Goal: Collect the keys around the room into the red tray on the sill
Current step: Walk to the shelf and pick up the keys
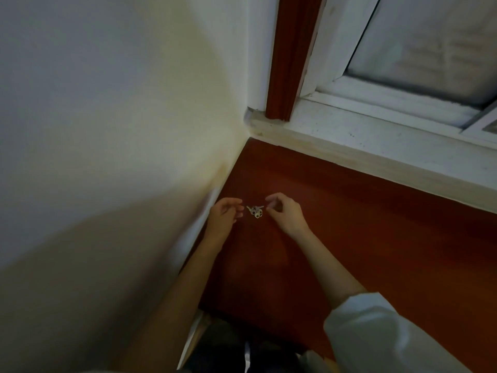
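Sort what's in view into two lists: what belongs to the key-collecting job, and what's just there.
Belongs to the job:
- keys, a small bunch on the red surface
- left hand and right hand, either side of the keys, neither holding them

Just there:
- wall
- window and its white ledge
- white sleeve

No tray is clearly visible.

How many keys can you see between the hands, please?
3, as best I can tell: a small cluster of keys on the red surface between both hands; they overlap, so more may be hidden.
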`<state>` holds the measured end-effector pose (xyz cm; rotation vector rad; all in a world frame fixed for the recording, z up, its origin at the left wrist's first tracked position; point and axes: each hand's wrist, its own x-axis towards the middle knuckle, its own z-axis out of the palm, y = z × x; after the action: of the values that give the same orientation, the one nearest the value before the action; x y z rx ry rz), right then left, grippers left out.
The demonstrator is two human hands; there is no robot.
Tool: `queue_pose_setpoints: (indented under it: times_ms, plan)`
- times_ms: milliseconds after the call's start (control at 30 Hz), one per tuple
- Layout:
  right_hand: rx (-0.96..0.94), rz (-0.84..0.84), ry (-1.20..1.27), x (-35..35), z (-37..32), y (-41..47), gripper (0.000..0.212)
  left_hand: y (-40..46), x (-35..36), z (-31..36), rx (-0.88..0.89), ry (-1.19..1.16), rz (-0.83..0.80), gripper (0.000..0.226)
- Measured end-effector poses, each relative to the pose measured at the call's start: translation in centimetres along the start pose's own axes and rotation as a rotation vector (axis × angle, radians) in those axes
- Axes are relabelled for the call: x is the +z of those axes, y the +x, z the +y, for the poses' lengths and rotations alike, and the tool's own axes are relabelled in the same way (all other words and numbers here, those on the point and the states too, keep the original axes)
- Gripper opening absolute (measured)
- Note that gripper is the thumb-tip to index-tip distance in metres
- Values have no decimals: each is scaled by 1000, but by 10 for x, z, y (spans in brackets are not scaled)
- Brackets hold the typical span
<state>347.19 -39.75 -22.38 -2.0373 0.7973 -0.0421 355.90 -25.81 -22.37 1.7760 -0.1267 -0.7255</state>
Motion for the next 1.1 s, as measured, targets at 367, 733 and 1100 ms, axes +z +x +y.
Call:
queue_pose_setpoints:
  times_ms: [367,733,1100]
  plan:
    - [-81,-97,-235,31,9,26,38,2,-4,-15,-65,-36,35,28]
    - [-99,-40,-294,44,16,28,29,-5,-6,-17,-58,-53,36,28]
    - [-38,10,-238,38,29,18,22,-10,-20,-11,-37,-98,57,27]
